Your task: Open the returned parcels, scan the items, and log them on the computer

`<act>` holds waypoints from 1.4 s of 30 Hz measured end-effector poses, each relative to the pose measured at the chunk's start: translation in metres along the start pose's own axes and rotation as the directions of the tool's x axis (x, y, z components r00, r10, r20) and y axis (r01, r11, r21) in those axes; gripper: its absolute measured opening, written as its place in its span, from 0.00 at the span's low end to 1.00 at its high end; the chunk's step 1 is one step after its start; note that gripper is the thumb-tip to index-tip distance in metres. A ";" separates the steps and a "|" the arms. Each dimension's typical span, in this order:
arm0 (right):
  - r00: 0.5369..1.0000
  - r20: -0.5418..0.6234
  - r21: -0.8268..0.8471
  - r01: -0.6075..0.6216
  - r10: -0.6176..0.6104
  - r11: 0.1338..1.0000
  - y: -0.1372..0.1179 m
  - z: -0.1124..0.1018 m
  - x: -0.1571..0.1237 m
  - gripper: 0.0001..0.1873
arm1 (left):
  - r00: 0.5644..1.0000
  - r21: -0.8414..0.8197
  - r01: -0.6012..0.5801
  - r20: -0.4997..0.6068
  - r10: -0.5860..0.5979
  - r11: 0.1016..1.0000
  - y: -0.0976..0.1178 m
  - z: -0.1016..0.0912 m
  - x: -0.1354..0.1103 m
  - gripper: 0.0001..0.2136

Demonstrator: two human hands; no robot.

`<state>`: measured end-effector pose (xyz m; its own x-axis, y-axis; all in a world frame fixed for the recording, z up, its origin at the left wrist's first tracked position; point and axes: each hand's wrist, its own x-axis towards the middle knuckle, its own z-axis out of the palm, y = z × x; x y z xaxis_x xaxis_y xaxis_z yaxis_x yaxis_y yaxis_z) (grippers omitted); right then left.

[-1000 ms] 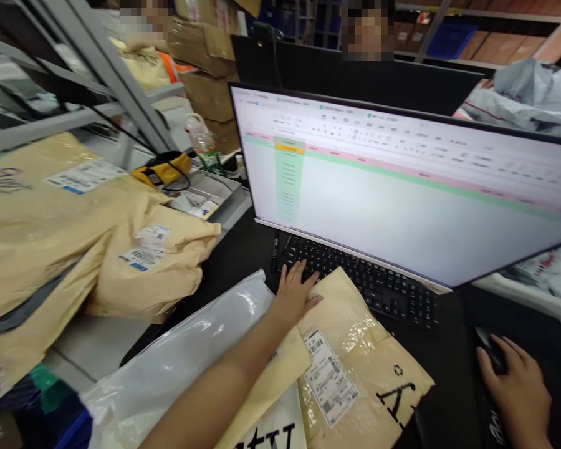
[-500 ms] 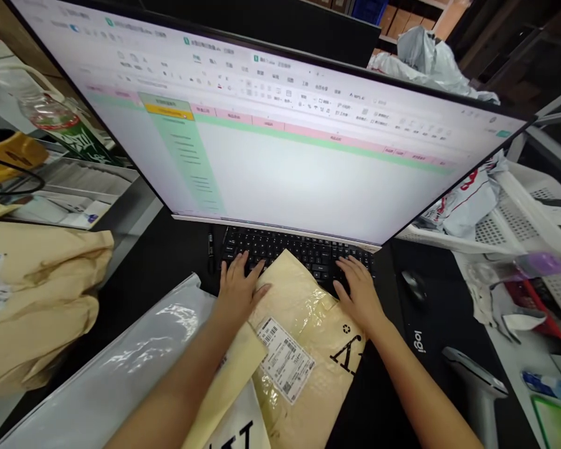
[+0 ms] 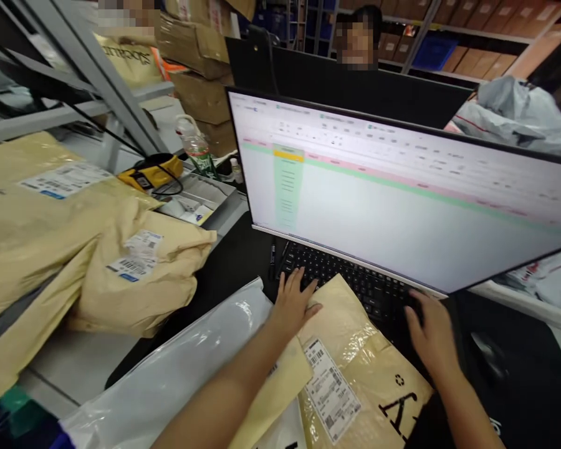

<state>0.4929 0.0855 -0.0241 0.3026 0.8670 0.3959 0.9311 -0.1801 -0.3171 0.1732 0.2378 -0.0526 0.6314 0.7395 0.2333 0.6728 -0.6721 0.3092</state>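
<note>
- The left hand (image 3: pixel 294 302) was held open, with its fingers on the black keyboard (image 3: pixel 341 277).
- The right hand (image 3: pixel 434 333) was held open over the keyboard's right end.
- A yellow padded mailer (image 3: pixel 350 368) was laid partly over the keyboard, between the 2 hands.

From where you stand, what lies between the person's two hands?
The head view shows a black keyboard partly under a yellow mailer, between left hand and right hand.

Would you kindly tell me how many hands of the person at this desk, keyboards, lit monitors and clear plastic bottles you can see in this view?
Hands: 2 (left hand, right hand)
Keyboard: 1
Lit monitor: 1
Clear plastic bottle: 1
Total: 5
</note>
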 end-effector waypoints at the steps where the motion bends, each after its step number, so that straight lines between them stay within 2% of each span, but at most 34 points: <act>1: 0.998 -0.047 -0.044 -0.047 0.045 0.998 0.016 -0.011 -0.008 0.26 | 1.000 -0.011 0.004 0.006 -0.004 1.000 0.000 -0.001 0.000 0.27; 3: 0.981 -0.109 -0.167 -0.175 0.158 0.970 0.049 -0.032 -0.025 0.31 | 1.000 -0.030 0.008 0.009 -0.008 1.000 -0.001 0.000 -0.001 0.27; 5: 0.944 -0.171 -0.263 -0.320 0.282 0.910 0.082 -0.048 -0.042 0.38 | 1.000 -0.041 0.009 -0.002 -0.009 0.999 -0.002 0.001 -0.002 0.27; 8: 0.886 -0.187 -0.293 -0.462 0.424 0.837 0.117 -0.054 -0.063 0.47 | 1.000 -0.043 -0.001 -0.025 0.000 0.999 -0.003 0.004 -0.003 0.27; 10: 0.857 -0.151 -0.265 -0.515 0.493 0.815 0.128 -0.051 -0.074 0.48 | 0.999 -0.039 -0.009 -0.031 0.008 0.999 -0.004 0.005 -0.003 0.27; 13: 0.828 -0.133 -0.235 -0.560 0.545 0.794 0.130 -0.044 -0.084 0.47 | 1.000 -0.039 -0.006 -0.025 0.005 0.999 -0.003 0.004 -0.002 0.27; 20: 0.818 -0.202 -0.249 -0.575 0.538 0.780 0.126 -0.039 -0.093 0.35 | 1.000 -0.034 -0.003 -0.009 0.003 0.999 -0.001 -0.001 0.000 0.26; 25: 0.817 -0.180 -0.296 -0.576 0.547 0.762 0.125 -0.039 -0.092 0.30 | 1.000 -0.040 -0.007 -0.021 0.006 0.999 -0.002 0.000 0.000 0.26; 28: 0.804 -0.177 -0.293 -0.594 0.568 0.750 0.123 -0.041 -0.089 0.32 | 1.000 -0.035 -0.001 -0.025 0.000 0.999 -0.002 0.000 0.000 0.26; 31: 0.774 -0.182 -0.279 -0.632 0.606 0.723 0.120 -0.042 -0.088 0.38 | 1.000 -0.036 -0.003 -0.014 0.002 0.999 -0.002 0.000 0.000 0.26; 33: 0.756 -0.203 -0.270 -0.655 0.623 0.706 0.119 -0.042 -0.087 0.39 | 1.000 -0.038 -0.005 -0.009 0.004 0.999 -0.002 0.000 0.000 0.26; 38: 0.780 -0.236 -0.282 -0.626 0.580 0.727 0.122 -0.037 -0.089 0.35 | 1.000 -0.019 0.006 -0.024 -0.007 1.000 -0.002 0.002 0.000 0.25; 42: 0.777 -0.228 -0.311 -0.629 0.587 0.712 0.128 -0.034 -0.088 0.38 | 0.999 0.019 -0.010 -0.032 0.011 1.000 -0.002 0.002 0.001 0.25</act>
<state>0.5925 -0.0301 -0.0701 0.8278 0.4623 0.3180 0.5364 -0.8182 -0.2070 0.1735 0.2404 -0.0552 0.6262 0.7329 0.2660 0.6735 -0.6803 0.2891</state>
